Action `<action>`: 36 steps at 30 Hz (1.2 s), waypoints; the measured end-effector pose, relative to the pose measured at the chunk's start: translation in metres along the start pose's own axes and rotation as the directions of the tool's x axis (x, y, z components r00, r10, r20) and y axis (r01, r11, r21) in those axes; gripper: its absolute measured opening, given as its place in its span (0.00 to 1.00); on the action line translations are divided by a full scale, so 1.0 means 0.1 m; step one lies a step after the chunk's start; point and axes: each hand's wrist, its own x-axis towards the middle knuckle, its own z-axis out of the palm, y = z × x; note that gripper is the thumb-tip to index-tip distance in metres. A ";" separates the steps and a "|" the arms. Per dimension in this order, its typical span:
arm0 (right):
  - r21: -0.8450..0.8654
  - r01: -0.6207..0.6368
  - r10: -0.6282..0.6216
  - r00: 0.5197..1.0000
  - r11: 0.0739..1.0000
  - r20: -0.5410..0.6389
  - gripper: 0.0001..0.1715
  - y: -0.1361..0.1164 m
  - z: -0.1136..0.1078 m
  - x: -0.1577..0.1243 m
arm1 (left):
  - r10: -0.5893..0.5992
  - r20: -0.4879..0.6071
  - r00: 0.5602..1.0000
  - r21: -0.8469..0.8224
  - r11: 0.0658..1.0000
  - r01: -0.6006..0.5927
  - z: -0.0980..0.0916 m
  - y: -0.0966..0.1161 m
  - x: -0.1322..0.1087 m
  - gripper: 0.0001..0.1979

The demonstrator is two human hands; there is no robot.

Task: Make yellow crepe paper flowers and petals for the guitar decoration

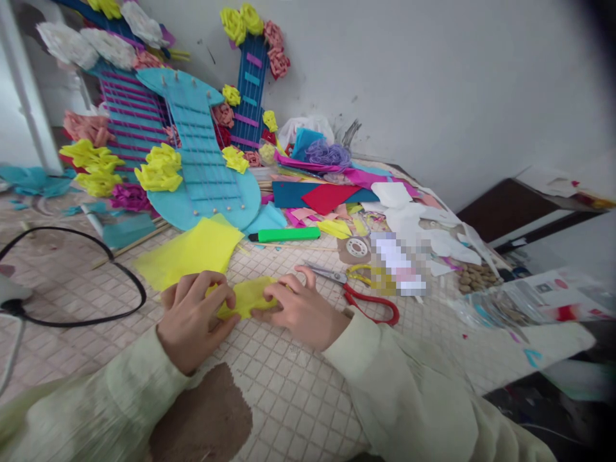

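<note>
A small piece of yellow tissue paper (249,296) is stretched between my two hands, low over the table. My left hand (195,314) grips its left end, fingers curled and thumb pressed in. At the right end, my right hand (301,308) pinches the paper, with one finger lifted. Just behind my left hand lies a larger stack of yellow tissue sheets (197,250). Scissors with red handles (373,305) rest to the right of my right hand, blades toward the left. A green cutter knife (289,235) lies beyond the paper.
Paper-covered guitar shapes, including a light blue one (202,154), lean at the back left with paper flowers. Coloured paper scraps and purple yarn (328,154) pile up behind. A black cable (139,282) loops at left. Nuts or pebbles (476,278) sit at right.
</note>
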 end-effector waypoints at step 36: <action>0.370 -0.233 0.325 0.923 0.899 -0.207 0.23 0.30 -0.03 -0.04 | -0.067 0.122 0.990 -0.030 0.997 0.071 -0.07 -0.04 -0.01 0.20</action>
